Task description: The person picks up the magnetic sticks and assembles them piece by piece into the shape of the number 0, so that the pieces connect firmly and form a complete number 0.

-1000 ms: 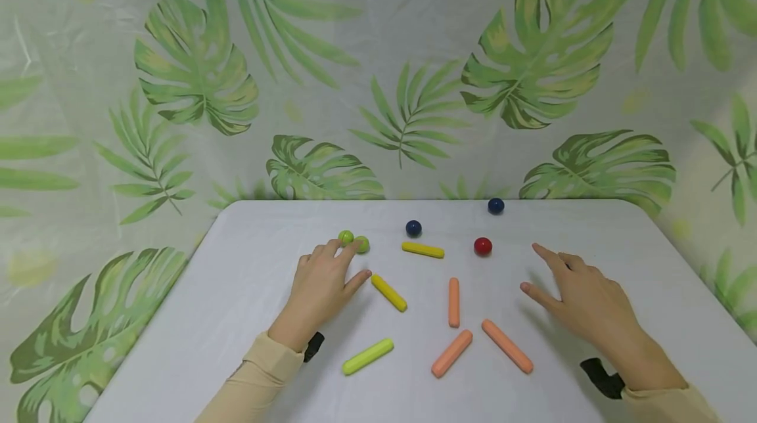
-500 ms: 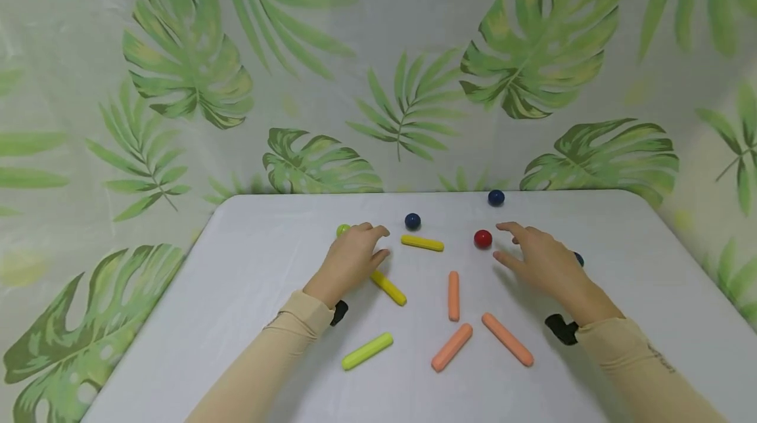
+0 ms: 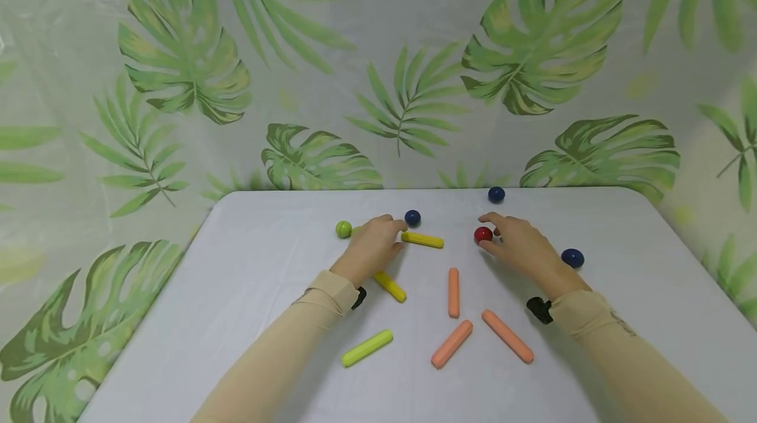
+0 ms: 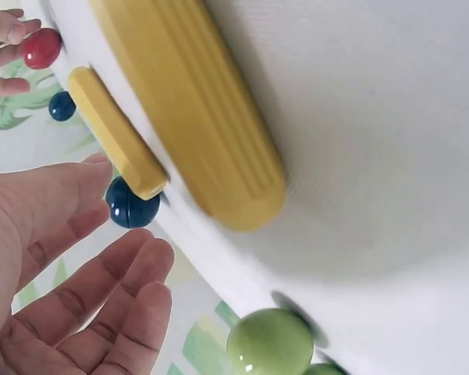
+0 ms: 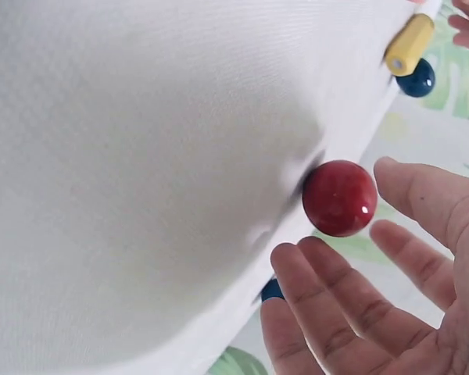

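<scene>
A leaf-printed curtain hangs behind a pale counter strewn with small sticks and balls. The right hand lies at about 3 o'clock from the red ball; its fingers are spread loosely around the ball, holding nothing. The left hand is farther from that ball. Its relaxed, empty fingers sit near the left end of the yellow stick, whose long axis runs roughly 9 to 3 o'clock, with a dark blue ball just beyond at 12. The right wrist view shows a clear gap between ball and fingertips, which the head view leaves hard to judge. The left wrist view shows a second yellow stick under the palm, beside a green ball.
</scene>
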{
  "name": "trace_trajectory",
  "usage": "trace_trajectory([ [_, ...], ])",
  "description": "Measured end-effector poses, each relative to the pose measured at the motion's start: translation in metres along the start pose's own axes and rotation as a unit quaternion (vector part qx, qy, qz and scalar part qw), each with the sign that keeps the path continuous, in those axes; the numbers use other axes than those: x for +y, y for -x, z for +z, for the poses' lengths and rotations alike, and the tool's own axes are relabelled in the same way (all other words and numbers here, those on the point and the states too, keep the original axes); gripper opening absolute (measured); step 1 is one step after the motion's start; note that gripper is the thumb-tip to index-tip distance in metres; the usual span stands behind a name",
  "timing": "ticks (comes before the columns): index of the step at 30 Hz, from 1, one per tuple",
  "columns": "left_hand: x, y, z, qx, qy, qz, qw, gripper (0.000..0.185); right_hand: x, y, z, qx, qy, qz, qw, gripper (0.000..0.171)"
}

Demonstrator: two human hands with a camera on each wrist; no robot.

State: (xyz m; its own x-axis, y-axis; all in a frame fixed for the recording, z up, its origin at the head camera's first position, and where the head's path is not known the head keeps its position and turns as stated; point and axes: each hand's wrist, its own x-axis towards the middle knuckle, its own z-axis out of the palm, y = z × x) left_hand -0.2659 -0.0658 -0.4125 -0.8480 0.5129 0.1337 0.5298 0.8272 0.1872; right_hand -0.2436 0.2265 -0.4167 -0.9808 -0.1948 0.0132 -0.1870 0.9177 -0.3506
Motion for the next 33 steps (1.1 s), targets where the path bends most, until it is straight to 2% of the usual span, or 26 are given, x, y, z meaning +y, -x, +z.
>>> trace_trajectory([
  [7, 0.005, -0.007, 0.004, -0.017, -0.013, -0.002, 0.9998, 0.029, -0.001, -0.004, 0.005, 0.006, -0.002, -0.009, 1.000, 0.046],
  [15, 0.011, -0.016, 0.006, -0.023, -0.015, -0.013, 0.9995, 0.019, 0.003, -0.007, 0.005, 0.006, -0.016, -0.008, 1.000, 0.037],
  [21, 0.017, -0.023, 0.010, -0.027, -0.028, -0.009, 0.9992, 0.019, 0.005, -0.009, 0.003, -0.002, -0.016, 0.005, 1.000, 0.035],
  [26, 0.018, -0.027, 0.015, -0.030, -0.025, -0.025, 0.9989, 0.018, 0.003, -0.011, 0.004, 0.002, -0.004, 0.004, 1.000, 0.034],
  [33, 0.019, -0.028, 0.021, -0.039, -0.021, -0.029, 0.9986, 0.017, 0.003, -0.010, 0.005, 0.008, 0.010, 0.000, 1.000, 0.034],
])
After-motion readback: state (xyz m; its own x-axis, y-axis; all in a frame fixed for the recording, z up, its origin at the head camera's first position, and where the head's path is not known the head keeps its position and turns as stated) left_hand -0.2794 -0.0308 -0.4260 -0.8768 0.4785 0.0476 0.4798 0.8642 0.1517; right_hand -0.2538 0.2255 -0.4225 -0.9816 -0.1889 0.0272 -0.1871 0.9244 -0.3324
